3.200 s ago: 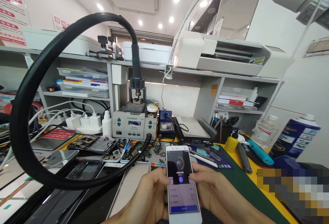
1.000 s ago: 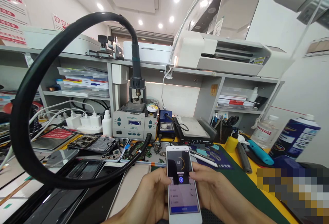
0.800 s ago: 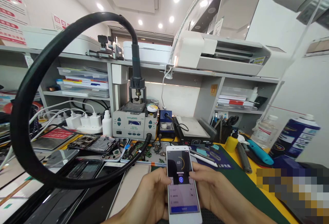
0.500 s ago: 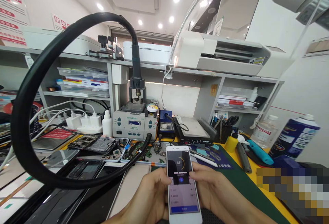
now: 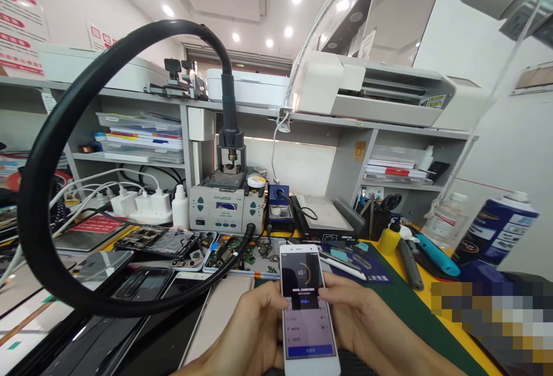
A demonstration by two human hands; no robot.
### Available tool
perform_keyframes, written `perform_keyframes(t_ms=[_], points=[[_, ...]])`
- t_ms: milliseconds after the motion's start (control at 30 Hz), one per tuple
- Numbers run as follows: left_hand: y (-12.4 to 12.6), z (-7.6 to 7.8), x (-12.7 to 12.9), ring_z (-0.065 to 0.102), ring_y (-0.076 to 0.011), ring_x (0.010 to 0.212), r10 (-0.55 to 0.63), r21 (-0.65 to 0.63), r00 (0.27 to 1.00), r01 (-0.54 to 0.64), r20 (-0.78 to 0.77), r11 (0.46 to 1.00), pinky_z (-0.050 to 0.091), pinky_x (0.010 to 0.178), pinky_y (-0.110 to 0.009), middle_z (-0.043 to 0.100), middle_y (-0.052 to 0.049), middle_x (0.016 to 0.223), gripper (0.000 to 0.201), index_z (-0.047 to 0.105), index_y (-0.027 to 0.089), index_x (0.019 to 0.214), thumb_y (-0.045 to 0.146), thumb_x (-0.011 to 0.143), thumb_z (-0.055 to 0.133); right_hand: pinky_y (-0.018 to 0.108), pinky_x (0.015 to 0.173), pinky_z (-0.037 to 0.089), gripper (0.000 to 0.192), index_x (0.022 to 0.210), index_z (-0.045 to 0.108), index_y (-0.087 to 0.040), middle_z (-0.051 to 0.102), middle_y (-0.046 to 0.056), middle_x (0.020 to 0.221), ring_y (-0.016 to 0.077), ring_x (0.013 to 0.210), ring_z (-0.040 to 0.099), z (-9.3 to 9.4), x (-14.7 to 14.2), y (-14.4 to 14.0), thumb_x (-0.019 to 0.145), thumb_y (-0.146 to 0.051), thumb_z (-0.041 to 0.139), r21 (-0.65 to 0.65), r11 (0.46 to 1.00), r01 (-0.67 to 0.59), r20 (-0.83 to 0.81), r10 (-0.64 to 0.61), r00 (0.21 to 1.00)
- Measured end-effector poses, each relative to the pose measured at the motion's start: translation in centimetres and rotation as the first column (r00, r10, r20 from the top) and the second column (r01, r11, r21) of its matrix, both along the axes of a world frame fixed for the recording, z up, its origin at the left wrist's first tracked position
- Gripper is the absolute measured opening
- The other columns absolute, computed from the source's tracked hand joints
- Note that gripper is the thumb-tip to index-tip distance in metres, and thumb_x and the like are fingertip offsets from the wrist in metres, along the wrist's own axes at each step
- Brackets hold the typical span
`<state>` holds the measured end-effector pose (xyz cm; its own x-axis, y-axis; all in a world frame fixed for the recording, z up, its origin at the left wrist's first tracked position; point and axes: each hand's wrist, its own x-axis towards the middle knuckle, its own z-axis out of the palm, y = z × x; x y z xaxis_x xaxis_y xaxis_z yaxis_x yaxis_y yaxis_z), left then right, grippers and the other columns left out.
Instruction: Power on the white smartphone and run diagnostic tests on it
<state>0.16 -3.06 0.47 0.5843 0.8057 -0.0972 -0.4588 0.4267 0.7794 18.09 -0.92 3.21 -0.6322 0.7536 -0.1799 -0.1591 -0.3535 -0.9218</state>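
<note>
Both hands are closed round a white smartphone (image 5: 306,307) above the near edge of the workbench (image 5: 415,301): the left hand (image 5: 248,330) grips its left side, the right hand (image 5: 360,321) its right side, and both thumbs are laid on the lit screen. The phone is held upright and tilted toward the camera, over the green mat (image 5: 401,312).

A slip is judged possible, since the phone is pinched only by its edges and its lower end is cut off by the frame; a fall onto the loose circuit boards (image 5: 242,252) just beyond would be the likely result. The black hose (image 5: 56,151) looping close on the left could be snagged by a raised elbow.

The screen text is too small to be read. Both wrists are cut off, and a patch at the right corner is pixelated.
</note>
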Motion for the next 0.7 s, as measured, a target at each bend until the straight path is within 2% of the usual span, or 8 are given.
perform_keyframes(t_ms=[333, 500, 700], points=[[0.08, -0.33, 0.00, 0.058, -0.0312, 0.097, -0.008, 0.009, 1.000, 0.008, -0.003, 1.000, 0.049, 0.069, -0.040, 0.062, -0.016, 0.110, 0.052, 0.045, 0.015, 0.126, 0.035, 0.078, 0.038, 0.034, 0.070, 0.046, 0.036, 0.117, 0.062, -0.020, 0.068, 0.009, 0.104, 0.0221, 0.087, 0.060, 0.19, -0.23, 0.05, 0.083, -0.025, 0.050, -0.018, 0.999, 0.041, 0.025, -0.041, 0.999], [0.07, -0.36, -0.07, 0.057, -0.0315, 0.099, -0.015, 0.008, 1.000, 0.015, 0.013, 1.000, 0.049, 0.069, -0.040, 0.061, -0.017, 0.113, 0.055, 0.042, 0.015, 0.130, 0.035, 0.078, 0.038, 0.038, 0.078, 0.047, 0.034, 0.114, 0.063, -0.020, 0.068, 0.009, 0.104, 0.0228, 0.088, 0.060, 0.17, -0.15, 0.07, 0.082, -0.025, 0.051, -0.012, 0.999, 0.030, 0.029, -0.029, 0.999], [0.26, -0.37, 0.02, 0.058, -0.0294, 0.095, -0.004, 0.007, 1.000, 0.004, 0.002, 1.000, 0.049, 0.067, -0.039, 0.062, -0.016, 0.109, 0.051, 0.046, 0.014, 0.126, 0.035, 0.079, 0.038, 0.042, 0.084, 0.046, 0.034, 0.115, 0.063, -0.021, 0.068, 0.009, 0.108, 0.0246, 0.093, 0.062, -0.03, 0.10, 0.05, 0.084, -0.023, 0.049, -0.006, 1.000, -0.001, 0.001, 0.001, 1.000]])
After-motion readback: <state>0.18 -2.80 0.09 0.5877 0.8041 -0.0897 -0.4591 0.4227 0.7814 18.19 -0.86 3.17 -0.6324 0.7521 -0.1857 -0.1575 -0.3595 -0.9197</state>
